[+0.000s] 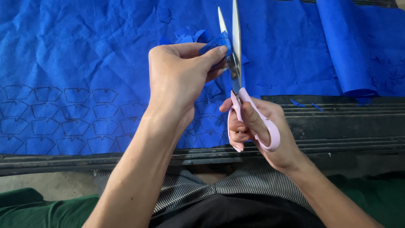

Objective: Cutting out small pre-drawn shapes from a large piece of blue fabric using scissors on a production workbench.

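Far left of the frame is the big blue sheet (84,55), wrinkled, spread flat over a dark table (346,126). Its lower left part is covered in rows of drawn outlines (63,114), little crown-like shapes, and those rows look uncut.

Moving toward the middle: the left hand (179,74) is raised above the sheet, thumb and fingers pressed together on a small blue piece (217,42). So the piece sits top centre, pinched, right against the blades. A few loose scraps (187,36) poke out just behind the hand.

Just right of that, the scissors (234,50) point up the frame, blades slightly parted with the piece between them. The right hand (257,126) has its fingers through the pink handles (261,124), curled around them, not squeezed fully closed.

My read: this is mid-trim, cutting one shape along its drawn line. I'd say the next bit needs the left hand to turn the piece a touch so the line stays in the blades, with fingertips kept back from the edge, since they sit really near it.

Further right, two tiny blue offcuts (306,104) lie on the table's bare edge, and a rolled-over fold (344,46) of the same blue stuff sits upper right. Nothing blocks the hands; the scraps behind are the only clutter.
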